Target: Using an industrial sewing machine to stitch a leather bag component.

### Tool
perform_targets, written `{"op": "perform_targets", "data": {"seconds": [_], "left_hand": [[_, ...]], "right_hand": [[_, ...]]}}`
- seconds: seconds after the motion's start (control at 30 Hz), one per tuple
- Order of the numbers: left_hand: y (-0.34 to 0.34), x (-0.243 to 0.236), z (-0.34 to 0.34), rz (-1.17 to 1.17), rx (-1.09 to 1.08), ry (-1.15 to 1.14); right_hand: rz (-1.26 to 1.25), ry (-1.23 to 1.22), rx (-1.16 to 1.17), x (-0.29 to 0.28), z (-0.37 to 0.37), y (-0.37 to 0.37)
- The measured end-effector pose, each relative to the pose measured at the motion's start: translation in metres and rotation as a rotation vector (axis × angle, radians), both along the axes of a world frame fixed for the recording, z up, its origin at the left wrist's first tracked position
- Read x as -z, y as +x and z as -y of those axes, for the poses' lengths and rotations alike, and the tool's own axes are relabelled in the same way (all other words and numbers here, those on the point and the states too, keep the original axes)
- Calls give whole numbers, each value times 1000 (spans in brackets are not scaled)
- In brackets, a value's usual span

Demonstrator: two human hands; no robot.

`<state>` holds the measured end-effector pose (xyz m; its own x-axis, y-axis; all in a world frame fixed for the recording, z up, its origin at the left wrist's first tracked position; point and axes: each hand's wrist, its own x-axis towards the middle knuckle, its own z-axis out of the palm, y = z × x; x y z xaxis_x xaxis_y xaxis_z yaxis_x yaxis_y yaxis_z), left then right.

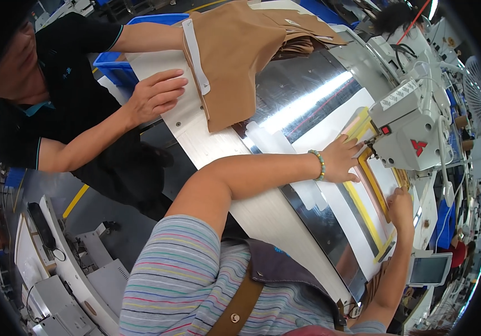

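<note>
My left hand [341, 159], a beaded bracelet at its wrist, lies with fingers spread on a flat sewing template [372, 185] edged in yellow strips, close to the sewing machine head [405, 126]. At the template's right side my right hand [401, 208] is closed, its fingers bent in by the yellow edge; what they grip, if anything, is hidden. White sheet material [338, 215] shows around the template on the machine bed. Under the machine head, the needle area is too small to make out.
A co-worker [78, 112] stands across at the left, one hand open above the table and the other arm behind brown fabric pieces [232, 61] with a white strip. A blue bin [114, 67] is behind. A screen [429, 269] stands at the lower right, a fan [478, 92] at the far right.
</note>
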<state>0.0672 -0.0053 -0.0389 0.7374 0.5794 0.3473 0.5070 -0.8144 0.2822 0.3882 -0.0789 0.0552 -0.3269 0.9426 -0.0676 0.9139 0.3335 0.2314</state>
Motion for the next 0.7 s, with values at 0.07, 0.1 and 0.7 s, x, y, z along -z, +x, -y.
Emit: {"op": "perform_targets", "data": {"seconds": [0.07,0.1,0.7], "left_hand": [[1,1,0,-22,-10,-10],[0,1,0,31,-8,-1],[-8,-12,3,-1,13,-65]], "right_hand": [[-47,60,3,-6,1,-5],[-80,59,9,-7,2,-7],[-61,-68,167,20,8,-1]]}}
